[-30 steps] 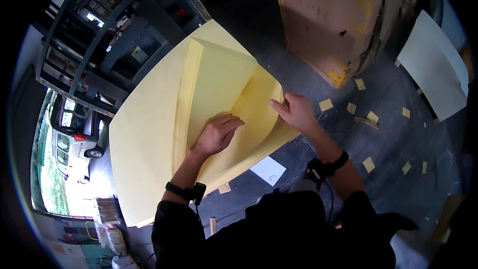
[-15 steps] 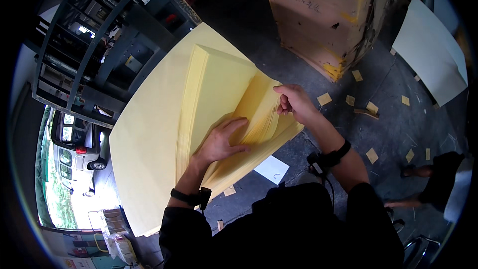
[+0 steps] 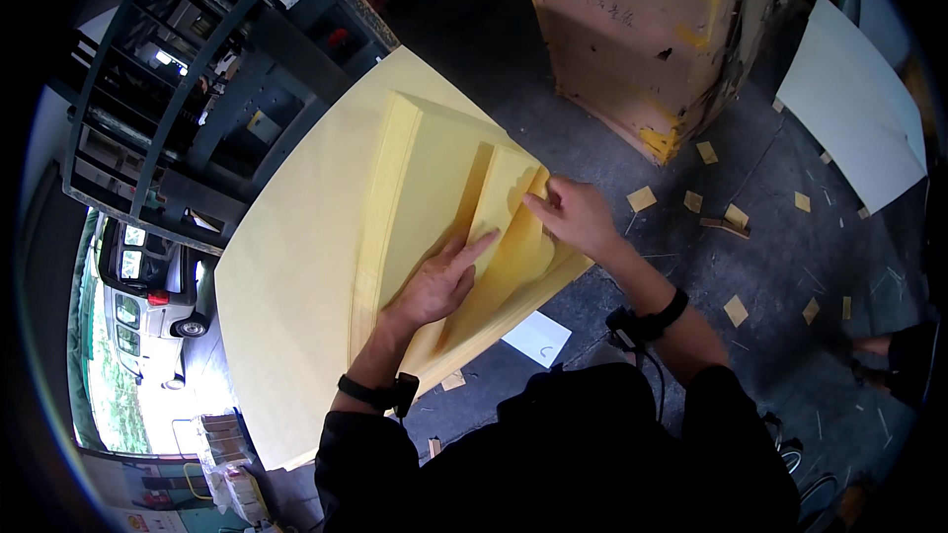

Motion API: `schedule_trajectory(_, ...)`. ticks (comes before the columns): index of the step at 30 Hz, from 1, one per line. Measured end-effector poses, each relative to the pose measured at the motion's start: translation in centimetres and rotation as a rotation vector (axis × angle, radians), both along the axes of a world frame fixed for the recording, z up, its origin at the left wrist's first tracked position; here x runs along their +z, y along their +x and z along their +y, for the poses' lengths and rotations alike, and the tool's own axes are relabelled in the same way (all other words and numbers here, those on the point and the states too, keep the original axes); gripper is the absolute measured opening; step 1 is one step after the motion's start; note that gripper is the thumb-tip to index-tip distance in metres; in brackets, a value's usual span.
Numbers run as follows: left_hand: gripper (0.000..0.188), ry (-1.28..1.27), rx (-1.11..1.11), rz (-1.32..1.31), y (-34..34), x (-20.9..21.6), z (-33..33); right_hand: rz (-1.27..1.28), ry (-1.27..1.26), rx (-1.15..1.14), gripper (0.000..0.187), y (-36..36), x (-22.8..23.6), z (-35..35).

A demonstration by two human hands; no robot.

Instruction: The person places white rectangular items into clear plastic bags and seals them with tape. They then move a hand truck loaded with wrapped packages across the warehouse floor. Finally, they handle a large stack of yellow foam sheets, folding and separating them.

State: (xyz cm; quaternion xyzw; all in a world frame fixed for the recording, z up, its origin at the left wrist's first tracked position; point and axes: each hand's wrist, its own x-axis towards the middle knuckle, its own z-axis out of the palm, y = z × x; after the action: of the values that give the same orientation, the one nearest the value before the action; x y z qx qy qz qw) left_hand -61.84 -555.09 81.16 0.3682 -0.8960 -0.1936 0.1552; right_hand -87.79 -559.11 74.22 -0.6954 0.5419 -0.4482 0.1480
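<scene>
A tall stack of large pale yellow paper sheets [image 3: 296, 207] lies in front of me, its upper part turned at an angle to the sheets below. Along the right side, a bundle of sheets curls up and folds back toward the left. My left hand [image 3: 439, 286] rests on this bent part, index finger stretched out and the other fingers partly bent. At the right edge of the stack, my right hand [image 3: 578, 217] has its thumb and bent fingers closed on the curled sheets. How many sheets it grips is hidden.
Dark metal framework [image 3: 237, 89] stands behind the stack at the left. A large worn brown block [image 3: 632, 39] stands at the far right. White board [image 3: 859, 109] and small yellow scraps [image 3: 736, 311] lie on the floor. At the right edge, another person's leg [image 3: 874, 345] shows.
My right hand has moved slightly left and down, and the lifted sheets now fold over further left. My left index finger has straightened across them. The other person has shifted at the right edge.
</scene>
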Motion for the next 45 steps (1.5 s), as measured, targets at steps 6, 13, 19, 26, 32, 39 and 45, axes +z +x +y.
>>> schedule_trajectory(6,0.026,0.035,0.085,-0.123,0.7,-0.4,0.2,-0.382,0.401,0.163,0.038,-0.3,3.0,0.7)
schedule_trajectory(13,0.044,-0.017,0.062,-0.091,0.0,0.2,0.6,-1.119,0.614,0.277,0.037,-0.5,1.4,-0.3)
schedule_trajectory(19,0.055,-0.019,0.088,-0.126,-0.4,0.6,0.9,-1.118,0.624,0.282,0.037,-0.5,1.7,-0.2)
schedule_trajectory(26,0.054,0.003,0.046,-0.116,-0.3,0.8,0.3,-1.082,0.634,0.264,0.039,-1.1,1.6,-0.1)
schedule_trajectory(32,0.056,-0.203,0.120,-0.053,-0.3,-0.5,0.8,-0.365,0.222,0.084,0.041,0.2,1.1,0.5)
schedule_trajectory(39,0.046,0.012,0.097,-0.192,-0.4,0.5,0.9,-1.082,0.606,0.293,0.041,-0.5,1.6,-0.4)
schedule_trajectory(45,0.050,-0.034,0.064,-0.172,-0.4,0.0,0.7,-1.098,0.608,0.291,0.042,-0.7,1.5,-0.2)
